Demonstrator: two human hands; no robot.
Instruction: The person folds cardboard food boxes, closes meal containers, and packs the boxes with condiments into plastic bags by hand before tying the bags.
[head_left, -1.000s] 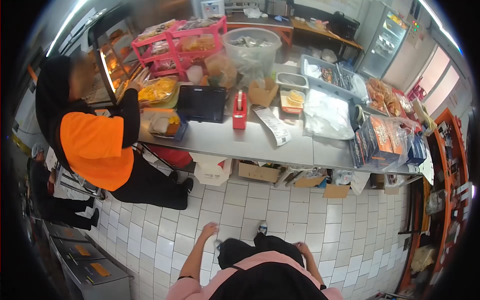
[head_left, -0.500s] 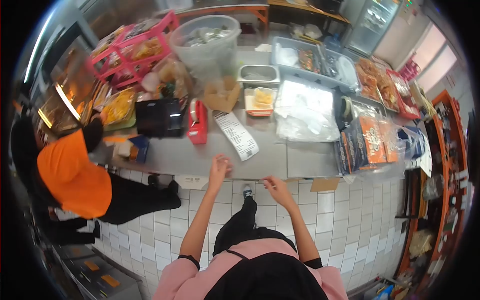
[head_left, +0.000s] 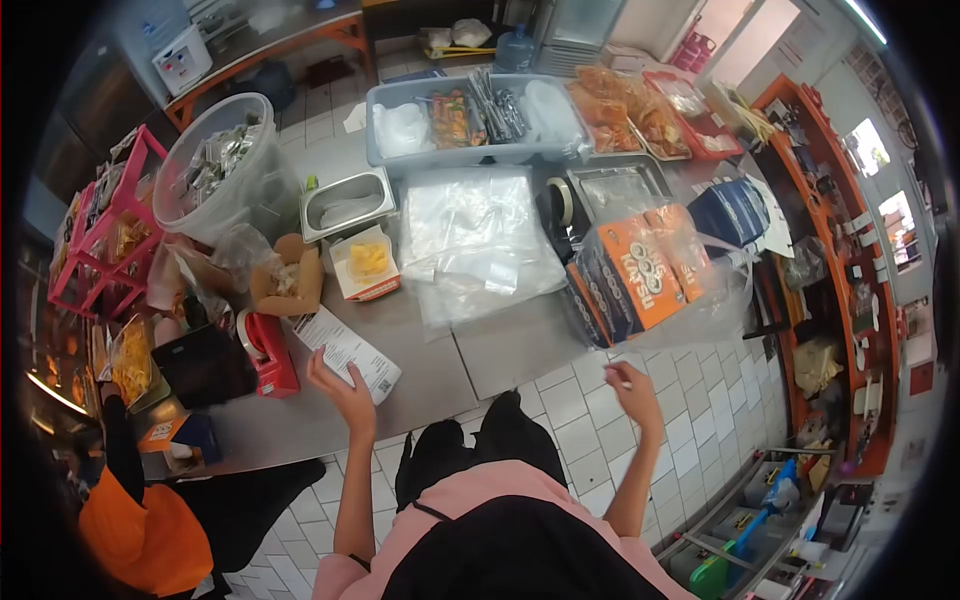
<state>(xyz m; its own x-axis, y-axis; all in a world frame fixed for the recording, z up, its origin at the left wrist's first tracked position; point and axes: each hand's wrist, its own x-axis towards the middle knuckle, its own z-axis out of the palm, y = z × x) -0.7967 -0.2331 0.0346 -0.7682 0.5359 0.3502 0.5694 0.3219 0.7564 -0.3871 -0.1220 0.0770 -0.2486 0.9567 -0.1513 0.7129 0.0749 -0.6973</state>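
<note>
My left hand (head_left: 342, 388) is at the lower left edge of a printed paper receipt (head_left: 352, 352), with fingers spread and the fingertips over or touching the paper. The receipt lies flat on the steel counter (head_left: 430, 375). Left of it stands a red tape dispenser (head_left: 273, 362). Out past the counter's front edge, my right hand (head_left: 632, 392) hangs over the floor with loosely curled fingers and nothing visible in it. Closest to that hand is a clear plastic bag holding orange and dark-blue printed boxes (head_left: 640, 270).
Behind the receipt are an open cardboard box (head_left: 287, 285), a small box of yellow food (head_left: 367, 262), a steel pan (head_left: 347, 205) and stacked clear bags (head_left: 480, 235). A blue-grey bin (head_left: 470, 150) stands farther back. A person in orange (head_left: 150, 530) is at the left.
The view has turned right and come closer to the counter. My left hand has gone to the receipt's edge. My right hand has swung outward to the right, near the bagged boxes.
</note>
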